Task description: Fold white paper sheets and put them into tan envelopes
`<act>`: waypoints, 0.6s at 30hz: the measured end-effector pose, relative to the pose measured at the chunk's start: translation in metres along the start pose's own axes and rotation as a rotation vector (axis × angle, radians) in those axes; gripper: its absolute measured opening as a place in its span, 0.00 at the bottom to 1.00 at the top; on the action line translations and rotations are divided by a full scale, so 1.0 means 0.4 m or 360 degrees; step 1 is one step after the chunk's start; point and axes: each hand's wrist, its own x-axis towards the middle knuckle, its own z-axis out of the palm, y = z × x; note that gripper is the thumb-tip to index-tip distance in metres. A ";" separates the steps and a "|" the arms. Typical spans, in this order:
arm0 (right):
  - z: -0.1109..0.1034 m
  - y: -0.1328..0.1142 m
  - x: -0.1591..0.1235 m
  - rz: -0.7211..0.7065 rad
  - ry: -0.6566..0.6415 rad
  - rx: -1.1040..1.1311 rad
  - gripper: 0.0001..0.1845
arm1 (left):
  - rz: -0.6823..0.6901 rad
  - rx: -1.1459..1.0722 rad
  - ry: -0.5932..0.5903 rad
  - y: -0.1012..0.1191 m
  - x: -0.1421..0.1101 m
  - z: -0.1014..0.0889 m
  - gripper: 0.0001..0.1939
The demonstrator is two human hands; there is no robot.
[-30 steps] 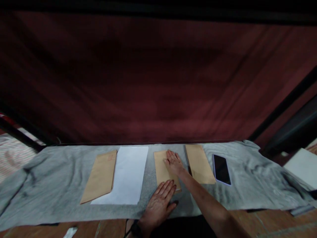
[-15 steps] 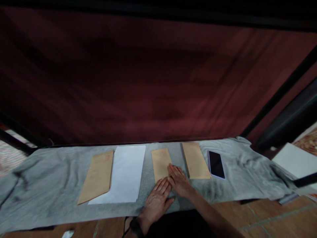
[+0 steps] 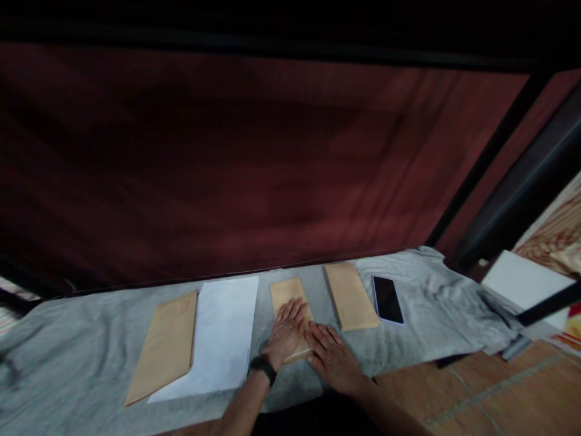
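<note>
A brown paper envelope (image 3: 284, 290) lies flat on the grey cloth in front of me. Across its middle rests my left hand (image 3: 287, 327), palm down with fingers stretched out and a dark band on the wrist. My right hand (image 3: 333, 357) lies flat at the envelope's lower right edge, fingers spread and their tips touching it. Part of the envelope is hidden under both hands. To the left are a stack of white paper sheets (image 3: 227, 333) and a larger-looking pile of brown envelopes (image 3: 166, 339) overlapping it. On the right lies another stack of brown envelopes (image 3: 350, 297).
A dark phone with a pale purple edge (image 3: 388, 300) lies right of the envelope stack. The grey cloth (image 3: 436, 303) is wrinkled at both ends. Behind it rises a dark red panel (image 3: 272, 169). A white flat object (image 3: 521, 287) stands at the far right, above brown floor tiles (image 3: 472, 387).
My left hand has moved up the envelope to its middle. My right hand has slid down to its lower right edge. The camera view has shifted and tilted slightly.
</note>
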 end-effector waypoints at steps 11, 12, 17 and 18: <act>-0.014 -0.004 0.008 0.0035 -0.0027 0.0020 0.29 | -0.0267 0.0105 0.0135 -0.033 0.126 0.024 0.28; -0.014 -0.004 0.008 0.0040 -0.0028 0.0023 0.29 | -0.0251 0.0105 0.0134 -0.029 0.115 0.024 0.28; -0.010 -0.004 0.003 0.0043 -0.0025 0.0068 0.29 | -0.0052 0.0046 0.0097 0.017 -0.038 0.033 0.29; -0.010 -0.004 0.002 0.0048 -0.0025 0.0086 0.29 | -0.0031 0.0024 0.0089 0.026 -0.081 0.033 0.29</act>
